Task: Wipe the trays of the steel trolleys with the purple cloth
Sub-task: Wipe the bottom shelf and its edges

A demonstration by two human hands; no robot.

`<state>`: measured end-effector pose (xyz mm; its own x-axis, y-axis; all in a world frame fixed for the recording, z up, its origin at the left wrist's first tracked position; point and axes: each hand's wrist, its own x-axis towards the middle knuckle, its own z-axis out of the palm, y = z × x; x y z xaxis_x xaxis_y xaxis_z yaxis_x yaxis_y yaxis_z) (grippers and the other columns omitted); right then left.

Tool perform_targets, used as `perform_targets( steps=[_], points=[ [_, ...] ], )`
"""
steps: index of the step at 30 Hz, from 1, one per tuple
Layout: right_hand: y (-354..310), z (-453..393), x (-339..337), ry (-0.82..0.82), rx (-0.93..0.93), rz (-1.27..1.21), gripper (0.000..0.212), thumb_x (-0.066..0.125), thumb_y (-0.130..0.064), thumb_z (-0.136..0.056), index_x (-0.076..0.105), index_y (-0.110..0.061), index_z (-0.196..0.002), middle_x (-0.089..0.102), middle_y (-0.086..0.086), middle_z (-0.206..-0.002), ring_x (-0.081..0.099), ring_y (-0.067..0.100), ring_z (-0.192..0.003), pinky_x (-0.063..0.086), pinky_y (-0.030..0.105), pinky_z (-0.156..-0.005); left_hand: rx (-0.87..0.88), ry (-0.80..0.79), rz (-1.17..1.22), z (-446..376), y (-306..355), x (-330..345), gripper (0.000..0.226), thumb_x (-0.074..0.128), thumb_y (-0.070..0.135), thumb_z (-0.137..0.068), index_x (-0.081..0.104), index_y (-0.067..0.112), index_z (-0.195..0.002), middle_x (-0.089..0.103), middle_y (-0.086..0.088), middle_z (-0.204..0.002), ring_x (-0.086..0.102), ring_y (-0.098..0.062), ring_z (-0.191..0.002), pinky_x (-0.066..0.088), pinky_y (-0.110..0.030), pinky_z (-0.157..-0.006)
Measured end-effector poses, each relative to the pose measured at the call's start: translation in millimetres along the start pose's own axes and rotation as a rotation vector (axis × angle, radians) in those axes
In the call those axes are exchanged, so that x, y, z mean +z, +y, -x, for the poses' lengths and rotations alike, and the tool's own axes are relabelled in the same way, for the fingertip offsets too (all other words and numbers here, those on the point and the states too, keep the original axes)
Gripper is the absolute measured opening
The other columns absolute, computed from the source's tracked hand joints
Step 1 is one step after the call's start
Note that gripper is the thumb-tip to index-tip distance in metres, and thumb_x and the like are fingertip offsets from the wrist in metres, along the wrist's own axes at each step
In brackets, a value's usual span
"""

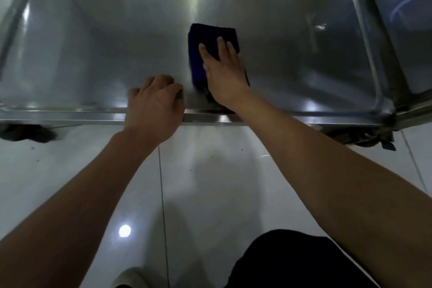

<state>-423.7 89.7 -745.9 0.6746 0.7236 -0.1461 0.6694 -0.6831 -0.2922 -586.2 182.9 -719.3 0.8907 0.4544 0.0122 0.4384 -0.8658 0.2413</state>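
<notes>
A low steel trolley tray (93, 49) fills the upper half of the head view, shiny and dim under a shelf above. The folded purple cloth (210, 35) lies flat on the tray, right of centre. My right hand (224, 72) presses on the cloth with straight, spread fingers, covering its near half. My left hand (155, 103) grips the tray's front rim (70, 116), fingers curled over the edge.
The trolley's right steel post (383, 58) rises at the tray's corner, with a caster (364, 138) below it. Another dark caster (28, 134) shows under the left front. White glossy floor tiles (210, 182) lie in front; my dark-clothed knee (292, 262) is at the bottom.
</notes>
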Motion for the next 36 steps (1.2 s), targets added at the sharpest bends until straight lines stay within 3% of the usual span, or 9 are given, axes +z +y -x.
perform_targets(
  steps=[4, 7, 11, 18, 23, 26, 29, 36],
  points=[
    [-25.8, -10.8, 8.9, -0.021, -0.080, -0.044, 0.059, 0.035, -0.021, -0.105, 0.011, -0.029, -0.158, -0.003, 0.016, -0.165, -0.004, 0.036, -0.152, -0.001, 0.052, -0.120, 0.066, -0.009, 0.010, 3.9, -5.9, -1.4, 0.028, 0.052, 0.017, -0.094, 0.068, 0.010, -0.116, 0.062, -0.009, -0.124, 0.055, -0.033, -0.116, 0.043, -0.046, -0.087],
    [-16.1, -10.8, 5.3, -0.030, -0.101, -0.097, 0.052, 0.024, -0.038, -0.107, 0.016, -0.030, -0.158, 0.002, 0.011, -0.166, 0.000, 0.031, -0.152, 0.001, 0.048, -0.121, 0.030, 0.013, 0.028, 1.4, -2.8, -0.8, 0.029, 0.052, 0.018, -0.095, 0.069, 0.011, -0.117, 0.063, -0.008, -0.124, 0.056, -0.032, -0.115, 0.043, -0.044, -0.088],
    [1.0, -5.9, -3.5, -0.039, -0.087, -0.140, 0.060, 0.026, -0.056, -0.103, 0.018, -0.032, -0.157, 0.003, 0.007, -0.167, 0.000, 0.027, -0.153, 0.002, 0.045, -0.121, 0.006, 0.031, 0.025, -6.3, 11.3, 2.7, 0.028, 0.052, 0.019, -0.095, 0.069, 0.011, -0.115, 0.063, -0.009, -0.122, 0.054, -0.034, -0.114, 0.041, -0.044, -0.087],
    [88.0, 6.4, -31.6, 0.022, 0.088, -0.134, 0.055, 0.037, -0.044, -0.104, 0.024, -0.032, -0.156, 0.006, 0.006, -0.167, 0.004, 0.027, -0.153, 0.007, 0.043, -0.123, 0.129, -0.011, 0.021, -26.0, 78.0, 23.5, 0.028, 0.050, 0.023, -0.095, 0.070, 0.012, -0.112, 0.062, -0.007, -0.124, 0.049, -0.033, -0.121, 0.041, -0.047, -0.090],
    [180.4, 33.1, -57.0, 0.104, 0.284, -0.162, 0.051, 0.040, -0.029, -0.104, 0.030, -0.031, -0.154, 0.011, 0.005, -0.166, 0.007, 0.026, -0.153, 0.005, 0.042, -0.121, 0.285, -0.131, -0.006, -45.4, 153.1, 42.4, 0.039, 0.050, 0.032, -0.092, 0.061, 0.024, -0.128, 0.045, -0.005, -0.145, 0.034, -0.029, -0.136, 0.040, -0.051, -0.097],
    [224.9, 57.2, -65.5, 0.181, 0.369, -0.167, 0.050, 0.038, -0.024, -0.105, 0.032, -0.031, -0.154, 0.013, 0.004, -0.166, 0.008, 0.026, -0.153, 0.008, 0.044, -0.124, 0.295, -0.231, -0.107, -52.9, 190.6, 53.7, 0.041, 0.047, 0.042, -0.094, 0.055, 0.030, -0.132, 0.040, -0.007, -0.145, 0.033, -0.034, -0.134, 0.037, -0.062, -0.101],
    [258.3, 77.9, -72.2, 0.252, 0.447, -0.112, 0.050, 0.036, -0.020, -0.105, 0.032, -0.029, -0.154, 0.015, 0.007, -0.165, 0.011, 0.028, -0.152, 0.015, 0.044, -0.123, 0.263, -0.221, -0.125, -54.9, 197.8, 56.4, 0.038, 0.045, 0.043, -0.092, 0.057, 0.030, -0.126, 0.044, -0.007, -0.134, 0.038, -0.036, -0.125, 0.038, -0.065, -0.098],
    [271.3, 83.9, -75.3, 0.266, 0.465, -0.025, 0.050, 0.034, -0.021, -0.106, 0.031, -0.026, -0.155, 0.017, 0.010, -0.165, 0.013, 0.029, -0.152, 0.014, 0.044, -0.123, 0.266, -0.198, -0.082, -55.6, 192.7, 56.9, 0.039, 0.047, 0.044, -0.091, 0.056, 0.034, -0.127, 0.045, -0.003, -0.135, 0.037, -0.032, -0.127, 0.038, -0.059, -0.099]
  ],
)
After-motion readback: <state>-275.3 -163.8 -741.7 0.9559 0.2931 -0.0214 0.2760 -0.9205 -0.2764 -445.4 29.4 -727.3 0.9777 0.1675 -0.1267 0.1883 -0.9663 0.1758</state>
